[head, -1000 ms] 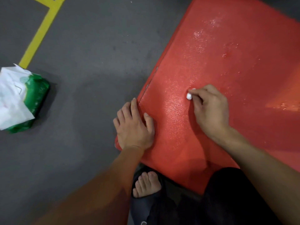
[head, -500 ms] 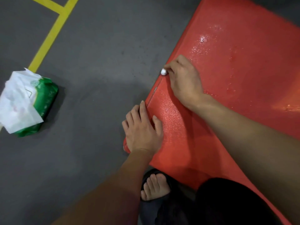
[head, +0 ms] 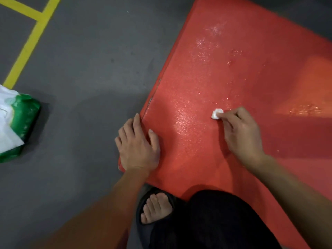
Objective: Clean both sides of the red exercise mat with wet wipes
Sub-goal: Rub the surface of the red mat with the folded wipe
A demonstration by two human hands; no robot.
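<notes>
At the left edge of the frame a green pack of wet wipes [head: 18,126] lies on the grey floor [head: 86,72], a white sheet pulled up from its top, with yellow floor tape [head: 27,45] running above it toward the upper left. Toward the centre, the left hand [head: 138,146] lies flat with fingers straight, pressing down on the near left corner of the red exercise mat [head: 242,51], its fingertips along the mat's edge. Below it, at the bottom of the frame, a bare foot in a dark slide sandal [head: 156,209] sits just off the mat beside a dark trouser leg [head: 215,221]. Right of centre, the right hand [head: 240,132] pinches a small balled-up wet wipe [head: 217,113] against the mat, which fills the right half of the frame and glistens with wet streaks.

The wad looks very small, so it likely covers little with each pass and may leave patches untouched. It could also dry out or shred on the textured surface. If the left hand lifts, the corner may shift or curl under the rubbing.
</notes>
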